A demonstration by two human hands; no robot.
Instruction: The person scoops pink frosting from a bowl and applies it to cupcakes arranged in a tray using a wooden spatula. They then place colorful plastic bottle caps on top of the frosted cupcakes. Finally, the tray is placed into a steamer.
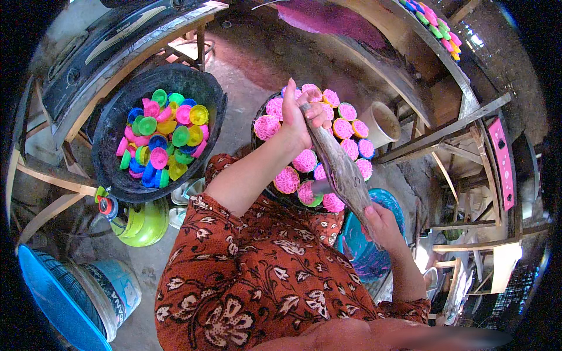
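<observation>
My left hand grips the upper end of a weathered wooden press, its fingers curled round the wood. Closer to my body, my right hand grasps the opposite end. Below the wood's middle, a short metal tube points towards the small cups. Pink noodle-like strands fill several colourful plastic cups on a round dark tray in front of me. The wood hides part of the tray and some cups.
A black basin at left holds loose coloured cups. Beside it stands a green gas cylinder. A teal basin and a whitish bucket are at right. A Rinnai stove rests on a wooden bench.
</observation>
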